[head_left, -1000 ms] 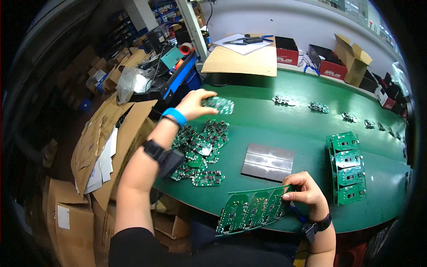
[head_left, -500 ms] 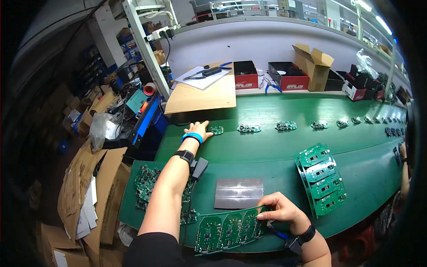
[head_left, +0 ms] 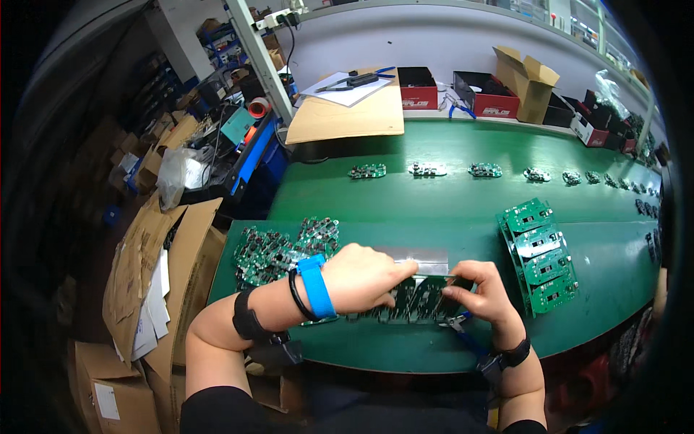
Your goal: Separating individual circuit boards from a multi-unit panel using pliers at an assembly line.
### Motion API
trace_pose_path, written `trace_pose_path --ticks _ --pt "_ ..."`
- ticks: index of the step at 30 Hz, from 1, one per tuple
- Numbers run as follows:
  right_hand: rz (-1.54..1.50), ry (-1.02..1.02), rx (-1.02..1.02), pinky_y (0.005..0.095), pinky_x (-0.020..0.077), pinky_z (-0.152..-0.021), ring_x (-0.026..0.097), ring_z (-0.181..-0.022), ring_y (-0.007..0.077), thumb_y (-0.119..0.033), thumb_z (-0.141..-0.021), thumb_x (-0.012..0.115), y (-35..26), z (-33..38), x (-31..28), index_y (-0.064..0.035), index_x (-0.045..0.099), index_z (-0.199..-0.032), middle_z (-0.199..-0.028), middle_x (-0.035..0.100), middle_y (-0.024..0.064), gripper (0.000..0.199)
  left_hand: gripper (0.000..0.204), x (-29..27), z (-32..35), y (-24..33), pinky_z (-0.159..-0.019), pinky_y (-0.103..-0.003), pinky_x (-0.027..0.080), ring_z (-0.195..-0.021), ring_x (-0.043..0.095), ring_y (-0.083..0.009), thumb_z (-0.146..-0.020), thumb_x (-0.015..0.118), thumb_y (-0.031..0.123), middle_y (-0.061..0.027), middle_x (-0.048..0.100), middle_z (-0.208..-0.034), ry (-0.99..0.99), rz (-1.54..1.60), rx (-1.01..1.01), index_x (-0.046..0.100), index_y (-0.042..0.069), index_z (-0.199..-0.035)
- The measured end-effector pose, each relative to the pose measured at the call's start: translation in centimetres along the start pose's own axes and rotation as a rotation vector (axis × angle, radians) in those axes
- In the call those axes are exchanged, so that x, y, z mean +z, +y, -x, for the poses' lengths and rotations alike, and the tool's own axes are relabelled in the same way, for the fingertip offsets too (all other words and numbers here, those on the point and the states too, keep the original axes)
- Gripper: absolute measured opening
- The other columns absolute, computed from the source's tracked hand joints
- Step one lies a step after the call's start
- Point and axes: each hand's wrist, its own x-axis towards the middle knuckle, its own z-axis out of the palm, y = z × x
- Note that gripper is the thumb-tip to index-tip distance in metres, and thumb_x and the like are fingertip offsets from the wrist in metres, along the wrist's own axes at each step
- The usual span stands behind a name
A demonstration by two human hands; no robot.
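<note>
A green circuit board panel [head_left: 423, 302] is held up near the front edge of the bench, tilted and dark-faced. My left hand [head_left: 361, 278], wearing a blue wristband, has its fingers closed on the panel's upper left part. The right-hand edge is pinched between thumb and fingers of my right hand [head_left: 483, 291]. Just behind the panel lies a grey metal plate [head_left: 423, 258], partly covered by it and my left hand. Blue-handled pliers [head_left: 457, 325] rest below my right hand. A pile of small circuit boards [head_left: 264, 253] lies left of my left hand.
Stacked circuit board panels [head_left: 538, 257] stand at right. A row of small boards [head_left: 426, 169] runs across the green bench [head_left: 390, 210]. Behind are a wooden board [head_left: 347, 119] with tools, and red-black boxes [head_left: 418, 90]. Folded cardboard [head_left: 173, 289] leans at left.
My left hand has left a small board in the far row and come back to the panel. My right hand has lifted the panel and moved it slightly right; the view has shifted.
</note>
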Motion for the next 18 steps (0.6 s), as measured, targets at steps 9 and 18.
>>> trace_pose_path --ticks 9,18 --pt "0.705 0.323 -0.267 0.0374 0.0402 -0.066 0.054 -0.075 0.0269 -0.008 -0.074 0.062 -1.8 -4.4 0.9 -0.0073 0.059 -0.084 -0.075 0.055 0.0070 0.011 0.025 1.2 -2.1 -5.7 -0.067 -0.040 0.048 -0.078 0.062 -0.0325 -0.074 0.067 0.018 -0.0120 0.065 -0.081 0.381 0.025 -0.141 0.060 0.012 -0.098" --pt "0.723 0.326 -0.218 0.0395 0.0422 -0.065 0.054 -0.073 0.0288 -0.007 -0.075 0.060 0.2 -4.8 1.3 -0.0065 0.059 -0.078 -0.071 0.052 0.0086 0.003 0.029 3.1 -3.4 -6.7 -0.070 -0.041 0.048 -0.083 0.061 -0.0339 -0.075 0.066 0.019 -0.0133 0.065 -0.088 0.391 0.016 -0.148 0.059 0.013 -0.102"
